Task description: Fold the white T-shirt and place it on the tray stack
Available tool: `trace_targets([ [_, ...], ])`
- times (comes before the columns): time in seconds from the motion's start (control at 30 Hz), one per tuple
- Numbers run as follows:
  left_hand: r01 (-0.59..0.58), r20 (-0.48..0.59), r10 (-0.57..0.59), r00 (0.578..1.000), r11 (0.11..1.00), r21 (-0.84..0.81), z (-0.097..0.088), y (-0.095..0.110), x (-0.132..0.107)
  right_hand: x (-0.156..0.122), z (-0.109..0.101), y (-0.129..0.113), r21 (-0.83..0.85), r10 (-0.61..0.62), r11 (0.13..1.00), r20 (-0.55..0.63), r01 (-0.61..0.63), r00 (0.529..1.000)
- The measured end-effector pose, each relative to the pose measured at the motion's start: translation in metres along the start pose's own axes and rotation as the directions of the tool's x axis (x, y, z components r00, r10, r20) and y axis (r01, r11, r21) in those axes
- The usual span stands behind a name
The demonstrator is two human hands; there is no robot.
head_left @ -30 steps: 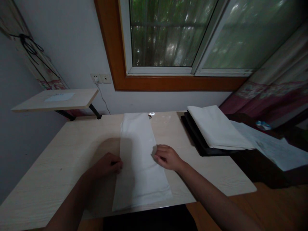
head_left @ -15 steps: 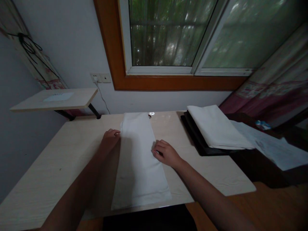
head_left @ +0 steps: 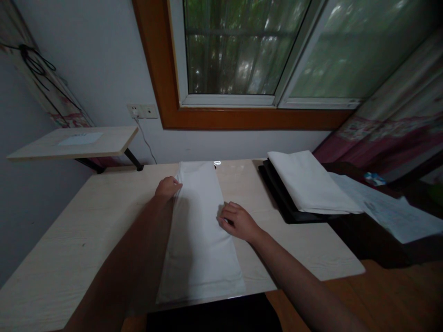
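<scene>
Far left: patterned curtain gathered against the wall, black cord looped on it. Next, a small raised shelf on black legs at the table's far-left corner, sheet of paper lying on top. Wall socket behind, plug in its left half, white cable dropping behind the table.

Left hand: reached well forward, at the left long edge of the folded white cloth, close to its far end. Grip nearly closed, thumb over the edge, touching. Can't tell if fabric is actually pinched.

Cloth: flat on table, folded to a long strip, running from back edge to near edge, slightly wider at the near end. Few creases near the bottom; arm shadow along its left half.

Right hand: at the right long edge, about mid-length, nearer the person than the left one. Fingers curled, small gap to thumb. Can't tell if that grip has any fabric.

Right: second folded white cloth on a flat black item, type unclear. Beyond, printed sheet on a dark surface, then pink-bottomed curtain.
</scene>
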State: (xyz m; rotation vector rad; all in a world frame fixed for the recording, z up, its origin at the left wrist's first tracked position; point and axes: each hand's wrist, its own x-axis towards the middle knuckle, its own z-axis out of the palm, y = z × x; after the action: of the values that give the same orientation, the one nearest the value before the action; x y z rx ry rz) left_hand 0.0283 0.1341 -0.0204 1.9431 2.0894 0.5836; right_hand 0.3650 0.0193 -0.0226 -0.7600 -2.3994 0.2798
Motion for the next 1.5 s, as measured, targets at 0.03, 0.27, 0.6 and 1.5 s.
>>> trace_targets([
  [0.03,0.013,0.016,-0.012,1.000,1.000,-0.008,0.000,0.001,0.001,0.000,0.000,0.000,0.001,-0.002,1.000,-0.002,0.002,1.000],
  [0.27,0.064,0.008,-0.063,0.998,0.996,-0.068,-0.005,0.011,-0.003,0.001,-0.001,0.000,0.001,-0.007,1.000,0.008,0.007,1.000],
  [0.6,0.198,-0.035,-0.209,0.977,0.960,-0.197,-0.008,-0.001,-0.009,0.002,-0.002,-0.002,0.025,-0.007,1.000,0.001,0.007,1.000],
  [1.5,-0.335,-0.110,0.368,0.923,0.912,0.235,0.031,0.053,-0.031,-0.002,-0.003,-0.005,-0.010,-0.071,0.997,0.074,0.072,0.995],
])
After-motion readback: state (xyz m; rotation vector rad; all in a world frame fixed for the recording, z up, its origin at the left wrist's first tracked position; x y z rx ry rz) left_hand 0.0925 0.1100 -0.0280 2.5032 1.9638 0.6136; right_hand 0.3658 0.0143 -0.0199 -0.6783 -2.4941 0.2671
